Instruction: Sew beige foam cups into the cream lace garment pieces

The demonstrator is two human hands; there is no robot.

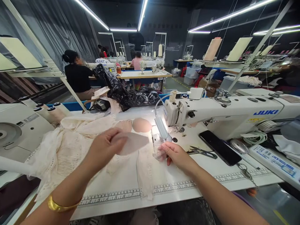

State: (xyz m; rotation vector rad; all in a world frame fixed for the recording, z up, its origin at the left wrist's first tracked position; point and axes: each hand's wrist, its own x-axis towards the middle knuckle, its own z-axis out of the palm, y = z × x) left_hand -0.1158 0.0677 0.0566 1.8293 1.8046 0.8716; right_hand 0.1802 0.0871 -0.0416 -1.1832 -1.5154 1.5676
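My left hand [103, 150], slightly blurred, pinches a thin pale fabric piece [134, 144] with a curved edge and holds it above the white table. Close to the needle area of the JUKI sewing machine [222, 109], my right hand [175, 154] is closed, thumb and fingertips on the edge of sheer cream lace fabric [145, 172]. That lace hangs down across the table's front ruler. A lit lamp tube [161, 128] hides the needle and presser foot. Behind my left hand lie a beige moulded cup [142, 125] and a stack of similar cups [125, 125].
A heap of cream lace [67, 150] covers the table's left side. Thread snips [203, 152], a black phone [220, 147] and a screwdriver-like rod lie at right. A black plastic bag [140, 97] lies behind. A person in black [77, 75] sits at another machine.
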